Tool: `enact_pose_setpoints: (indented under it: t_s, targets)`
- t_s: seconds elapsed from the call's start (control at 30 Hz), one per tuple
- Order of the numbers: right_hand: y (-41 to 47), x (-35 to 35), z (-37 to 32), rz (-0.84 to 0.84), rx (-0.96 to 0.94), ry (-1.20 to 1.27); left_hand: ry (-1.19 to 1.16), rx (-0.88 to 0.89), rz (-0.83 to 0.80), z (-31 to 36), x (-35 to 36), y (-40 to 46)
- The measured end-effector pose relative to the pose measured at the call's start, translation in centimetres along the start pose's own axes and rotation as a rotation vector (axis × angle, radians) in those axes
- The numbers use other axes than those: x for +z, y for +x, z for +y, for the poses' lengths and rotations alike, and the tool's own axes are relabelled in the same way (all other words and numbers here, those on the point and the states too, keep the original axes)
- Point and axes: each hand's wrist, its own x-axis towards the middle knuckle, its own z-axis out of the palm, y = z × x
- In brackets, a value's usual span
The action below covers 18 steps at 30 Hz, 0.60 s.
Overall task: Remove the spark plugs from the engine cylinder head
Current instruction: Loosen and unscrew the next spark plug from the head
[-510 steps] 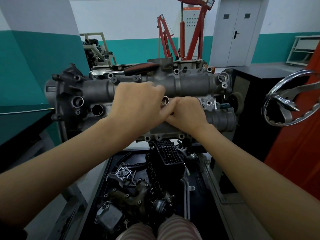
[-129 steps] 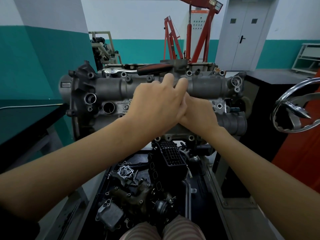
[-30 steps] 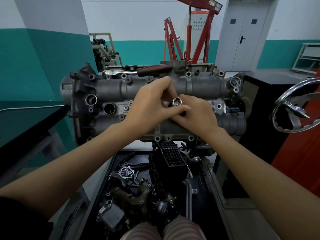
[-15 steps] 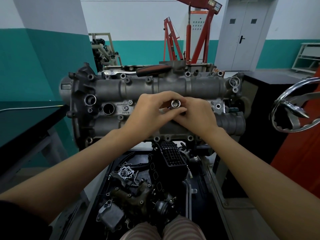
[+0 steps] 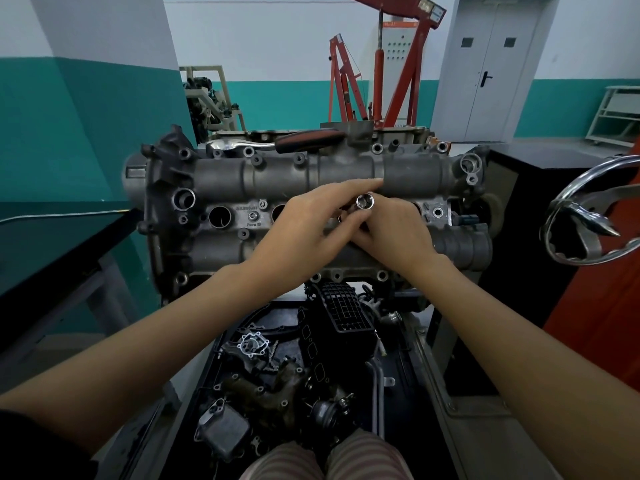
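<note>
A black tray (image 5: 221,355) under the cylinder head (image 5: 221,174) holds loose engine parts (image 5: 277,375). A ratchet (image 5: 277,142) lies atop the head.

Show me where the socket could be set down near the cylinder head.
Bare room: the black benchtop left of the cylinder head, and the dark cabinet top behind its right end. Crowded: the tray below, full of engine parts, and the head's top edge, where the ratchet lies. Both hands hold the socket mid-head.

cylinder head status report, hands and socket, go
Both hands, left and right, grip the socket mid cylinder head. Spark plug not visible. Ratchet idle on top, nothing blocking.
</note>
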Motion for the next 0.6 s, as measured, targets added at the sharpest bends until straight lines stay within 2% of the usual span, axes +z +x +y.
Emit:
enact_pose_setpoints:
  t_s: [0.17,0.3,0.4,0.5,0.6]
  targets:
    - [0.0,0.4,0.2,-0.028,0.019,-0.010,0.323,0.127,0.041,0.5,-1.0,0.3]
    - [0.1,0.5,0.5,-0.087,0.036,-0.040,0.543,0.159,0.055,1.0,-1.8,0.8]
    - [0.1,-0.1,0.1,-0.027,-0.007,0.008,0.656,0.162,0.043,1.6,-1.6,1.1]
    - [0.2,-0.6,-0.4,0.059,-0.017,0.043,0.732,0.070,0.009,2.1,-0.9,1.5]
    - [0.1,-0.2,-0.3,0.005,-0.012,0.023,0.907,-0.034,-0.029,2.0,-0.4,2.2]
